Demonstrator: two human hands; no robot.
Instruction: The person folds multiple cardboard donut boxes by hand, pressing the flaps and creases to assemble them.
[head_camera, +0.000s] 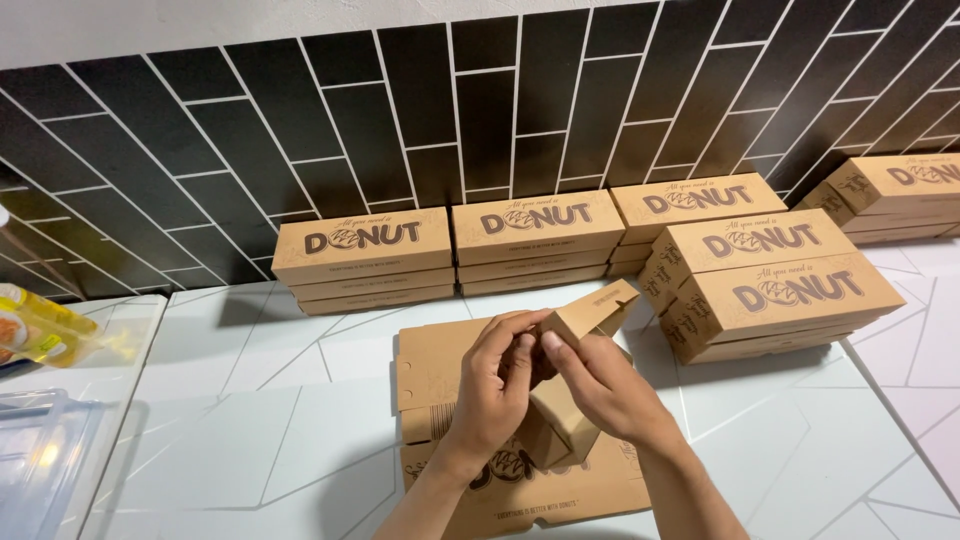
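A brown cardboard box blank (440, 365) lies partly folded on the white counter in front of me. My left hand (495, 385) and my right hand (598, 385) meet over its middle. Both pinch a raised side flap (590, 308) that stands up at an angle toward the back right. A lower panel of the same box (560, 495) with dark printing lies flat near the front edge, partly hidden by my wrists.
Stacks of folded brown boxes line the black tiled wall: one at back left (362, 258), one at centre (538, 240), a larger pile at right (780, 295), another at far right (895, 195). A yellow packet (35, 325) and a clear plastic container (40, 455) sit at left.
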